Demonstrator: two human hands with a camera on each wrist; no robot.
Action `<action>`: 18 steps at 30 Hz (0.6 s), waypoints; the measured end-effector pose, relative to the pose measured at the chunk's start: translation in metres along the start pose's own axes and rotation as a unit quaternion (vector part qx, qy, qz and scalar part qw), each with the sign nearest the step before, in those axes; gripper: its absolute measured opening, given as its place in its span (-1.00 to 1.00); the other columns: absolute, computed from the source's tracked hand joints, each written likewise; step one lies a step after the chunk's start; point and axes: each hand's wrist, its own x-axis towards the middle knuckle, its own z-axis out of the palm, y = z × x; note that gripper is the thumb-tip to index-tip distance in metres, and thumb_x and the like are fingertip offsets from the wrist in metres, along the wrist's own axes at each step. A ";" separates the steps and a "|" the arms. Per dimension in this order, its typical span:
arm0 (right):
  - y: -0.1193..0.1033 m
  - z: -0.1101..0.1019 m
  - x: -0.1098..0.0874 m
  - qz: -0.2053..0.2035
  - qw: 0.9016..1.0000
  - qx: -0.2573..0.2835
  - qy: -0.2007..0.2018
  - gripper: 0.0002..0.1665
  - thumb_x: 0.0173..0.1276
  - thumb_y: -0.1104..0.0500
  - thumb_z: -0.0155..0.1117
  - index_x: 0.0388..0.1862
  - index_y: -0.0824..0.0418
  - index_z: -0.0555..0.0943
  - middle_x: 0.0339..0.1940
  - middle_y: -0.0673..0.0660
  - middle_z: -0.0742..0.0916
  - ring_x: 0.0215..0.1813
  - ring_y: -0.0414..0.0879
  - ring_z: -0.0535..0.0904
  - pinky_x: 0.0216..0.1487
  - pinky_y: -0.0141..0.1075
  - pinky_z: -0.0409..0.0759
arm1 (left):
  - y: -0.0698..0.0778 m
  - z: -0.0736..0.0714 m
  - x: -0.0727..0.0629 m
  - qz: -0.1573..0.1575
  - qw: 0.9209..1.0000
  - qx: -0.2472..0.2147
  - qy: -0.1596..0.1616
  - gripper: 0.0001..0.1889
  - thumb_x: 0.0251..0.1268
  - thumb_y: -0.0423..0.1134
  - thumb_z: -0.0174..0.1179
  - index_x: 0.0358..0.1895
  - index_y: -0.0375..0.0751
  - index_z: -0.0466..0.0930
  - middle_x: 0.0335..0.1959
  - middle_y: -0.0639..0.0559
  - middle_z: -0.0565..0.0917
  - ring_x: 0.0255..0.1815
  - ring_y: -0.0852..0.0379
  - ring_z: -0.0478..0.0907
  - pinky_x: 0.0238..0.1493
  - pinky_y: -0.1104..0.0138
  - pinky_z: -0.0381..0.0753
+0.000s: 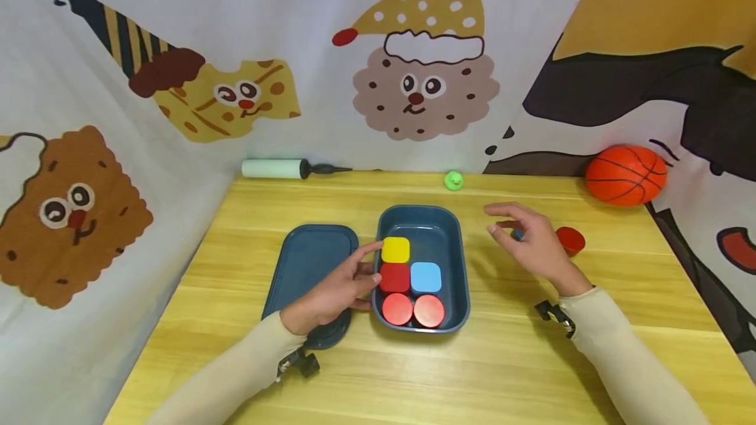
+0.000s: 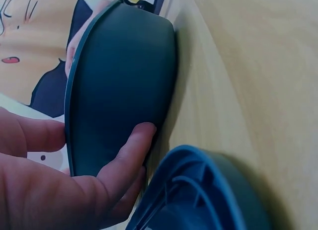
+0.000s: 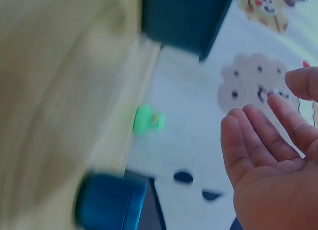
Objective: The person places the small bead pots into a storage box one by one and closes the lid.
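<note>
A dark blue plastic box [image 1: 453, 235] holds a yellow square-topped piece [image 1: 396, 250], a red square-topped piece [image 1: 394, 277], a light blue one [image 1: 426, 277] and two light red round ones [image 1: 398, 309]. My left hand [image 1: 339, 287] grips the box's left wall: digits lie on the outside, with another at the rim, as the left wrist view [image 2: 119, 91] shows. To the right of the box, my right hand [image 1: 531, 241] hovers with fingers apart and nothing in it. Partly hidden under it stands a small blue lidded piece [image 3: 112, 200], beside a red round piece [image 1: 570, 241].
The dark blue lid [image 1: 313, 254] lies left of the box, under my left forearm and hand. Along the back are a hand pump [image 1: 274, 168], a green toy duck [image 1: 453, 180] and an orange ball [image 1: 626, 174]. A printed cloth [image 1: 319, 84] hangs behind the table.
</note>
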 end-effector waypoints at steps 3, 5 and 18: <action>0.011 -0.016 -0.008 0.023 0.999 -0.016 0.024 -0.62 0.52 0.21 0.38 0.28 0.11 0.71 0.28 0.14 0.75 0.10 -0.57 0.61 0.06 -0.72 0.53 | 0.001 0.001 -0.001 -0.002 1.000 -0.002 -0.002 -0.25 0.63 -0.32 0.10 0.71 0.27 0.05 0.44 -0.32 0.40 0.12 -0.04 0.65 -0.09 0.09 0.79; 0.018 -0.025 -0.014 0.037 0.998 -0.041 0.038 -0.62 0.53 0.17 0.37 0.28 0.09 0.71 0.28 0.16 0.75 0.08 -0.60 0.58 0.02 -0.74 0.50 | 0.000 0.002 -0.001 -0.001 1.000 -0.001 -0.005 -0.25 0.63 -0.33 0.10 0.71 0.24 0.03 0.43 -0.34 0.40 0.12 -0.04 0.65 -0.09 0.08 0.80; 0.068 -0.071 -0.046 0.159 0.976 -0.137 0.054 -0.49 0.54 -0.02 0.36 0.37 0.11 0.65 0.29 0.34 0.73 0.25 0.10 0.64 0.17 -0.18 0.53 | 0.000 0.000 0.000 -0.001 1.000 0.009 0.006 -0.25 0.62 -0.33 0.13 0.70 0.27 0.07 0.45 -0.33 0.40 0.11 0.00 0.62 -0.13 0.11 0.79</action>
